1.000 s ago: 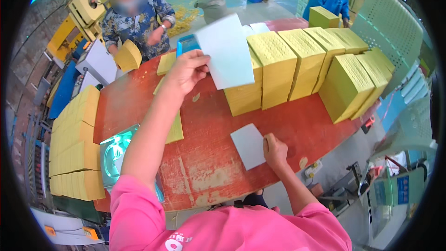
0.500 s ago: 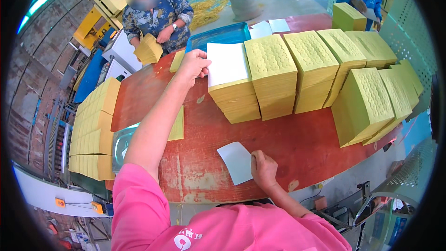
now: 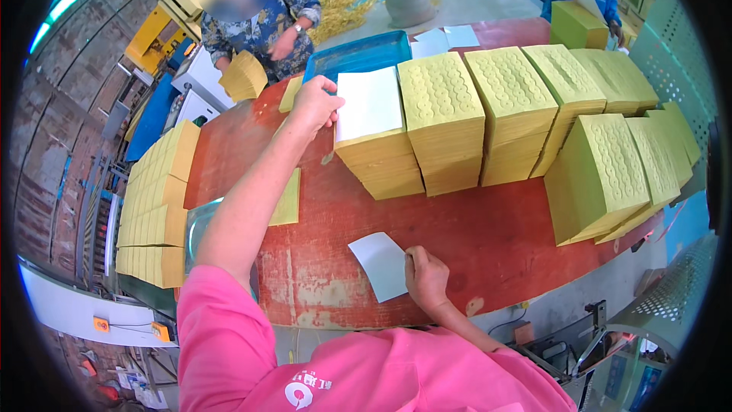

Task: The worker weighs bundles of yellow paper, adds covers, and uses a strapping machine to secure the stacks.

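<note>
White sheet [image 3: 370, 103]: plain, bright, four-cornered, lying flat on the yellow stack [image 3: 381, 168] at the row's left end; a narrow yellow margin shows along its near edge. My left grip [image 3: 316, 104] is pinched on its left edge. Pale sheet [image 3: 379, 265]: bluish-white, plain, slightly bowed, over the worn red bench [image 3: 320, 282] close to my body; whether it touches there, I cannot tell. My right grip [image 3: 425, 278] is clamped on its right edge. The neighbouring stack [image 3: 442, 126] bears embossed rings on top.
</note>
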### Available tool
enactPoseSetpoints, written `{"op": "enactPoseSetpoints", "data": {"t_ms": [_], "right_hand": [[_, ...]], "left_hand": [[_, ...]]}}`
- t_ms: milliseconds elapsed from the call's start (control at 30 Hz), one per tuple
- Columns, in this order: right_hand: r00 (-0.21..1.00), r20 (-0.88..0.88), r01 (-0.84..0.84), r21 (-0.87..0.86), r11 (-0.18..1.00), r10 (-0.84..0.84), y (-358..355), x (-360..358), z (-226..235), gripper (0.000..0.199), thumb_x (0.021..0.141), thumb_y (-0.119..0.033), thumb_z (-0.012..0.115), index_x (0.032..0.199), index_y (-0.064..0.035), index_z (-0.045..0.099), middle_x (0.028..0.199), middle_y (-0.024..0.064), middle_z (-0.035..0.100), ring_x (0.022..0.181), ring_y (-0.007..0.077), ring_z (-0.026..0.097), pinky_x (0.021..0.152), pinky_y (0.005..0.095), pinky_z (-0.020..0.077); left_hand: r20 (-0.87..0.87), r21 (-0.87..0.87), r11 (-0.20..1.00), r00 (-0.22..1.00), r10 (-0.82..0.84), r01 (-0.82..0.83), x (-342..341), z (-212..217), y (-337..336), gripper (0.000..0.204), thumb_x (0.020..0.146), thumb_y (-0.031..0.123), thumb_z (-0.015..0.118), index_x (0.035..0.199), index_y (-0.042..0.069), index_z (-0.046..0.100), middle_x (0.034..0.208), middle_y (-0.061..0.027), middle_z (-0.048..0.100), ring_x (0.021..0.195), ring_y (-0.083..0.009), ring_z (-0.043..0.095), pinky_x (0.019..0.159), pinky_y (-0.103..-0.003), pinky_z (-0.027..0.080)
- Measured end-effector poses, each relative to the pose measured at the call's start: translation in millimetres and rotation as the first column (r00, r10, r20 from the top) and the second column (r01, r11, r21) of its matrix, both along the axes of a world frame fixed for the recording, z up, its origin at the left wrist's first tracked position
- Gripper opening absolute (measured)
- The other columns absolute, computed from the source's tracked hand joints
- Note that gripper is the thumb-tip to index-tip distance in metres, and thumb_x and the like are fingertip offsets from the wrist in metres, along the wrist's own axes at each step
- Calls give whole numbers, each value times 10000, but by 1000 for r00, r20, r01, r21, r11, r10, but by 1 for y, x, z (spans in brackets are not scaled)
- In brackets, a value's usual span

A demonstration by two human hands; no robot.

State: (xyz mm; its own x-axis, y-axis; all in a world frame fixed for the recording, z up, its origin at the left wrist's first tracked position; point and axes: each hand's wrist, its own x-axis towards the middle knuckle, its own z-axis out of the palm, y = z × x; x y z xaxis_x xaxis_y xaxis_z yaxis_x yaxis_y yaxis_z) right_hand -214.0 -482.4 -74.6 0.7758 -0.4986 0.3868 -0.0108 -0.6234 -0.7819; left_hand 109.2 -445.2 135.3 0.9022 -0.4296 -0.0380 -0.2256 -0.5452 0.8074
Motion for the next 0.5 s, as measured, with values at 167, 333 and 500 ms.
{"op": "enactPoseSetpoints", "data": {"t_ms": [167, 333, 500], "right_hand": [[1000, -4, -19, -3, 1000, 19, 0, -3, 2, 86, 850, -52, 627, 879, -83, 552, 726, 113, 626, 626, 317, 626, 556, 416, 494], [999, -54, -4, 9, 1000, 5, -3, 3, -4, 87, 851, -55, 628, 892, -76, 554, 727, 119, 622, 627, 327, 623, 564, 429, 493], [1000, 5, -13, 86, 996, 12, -1, 3, -1, 110, 848, -27, 638, 947, -57, 601, 808, 128, 670, 723, 323, 668, 627, 404, 523]], "left_hand": [[466, 369, 918, 883, -48, -145, 21, -6, 12, 251, 838, 100, 651, 1053, -10, 583, 759, -132, 640, 623, -221, 643, 539, -353, 503], [695, 367, 927, 640, -329, 77, 32, 14, -42, 309, 897, 252, 480, 985, 6, 645, 1041, -232, 665, 994, -418, 623, 860, -505, 485], [413, 696, 709, 746, -522, 111, 44, -42, -78, 576, 1000, 432, 265, 1168, 32, 642, 1237, -230, 612, 1147, -412, 573, 988, -503, 443]]}}
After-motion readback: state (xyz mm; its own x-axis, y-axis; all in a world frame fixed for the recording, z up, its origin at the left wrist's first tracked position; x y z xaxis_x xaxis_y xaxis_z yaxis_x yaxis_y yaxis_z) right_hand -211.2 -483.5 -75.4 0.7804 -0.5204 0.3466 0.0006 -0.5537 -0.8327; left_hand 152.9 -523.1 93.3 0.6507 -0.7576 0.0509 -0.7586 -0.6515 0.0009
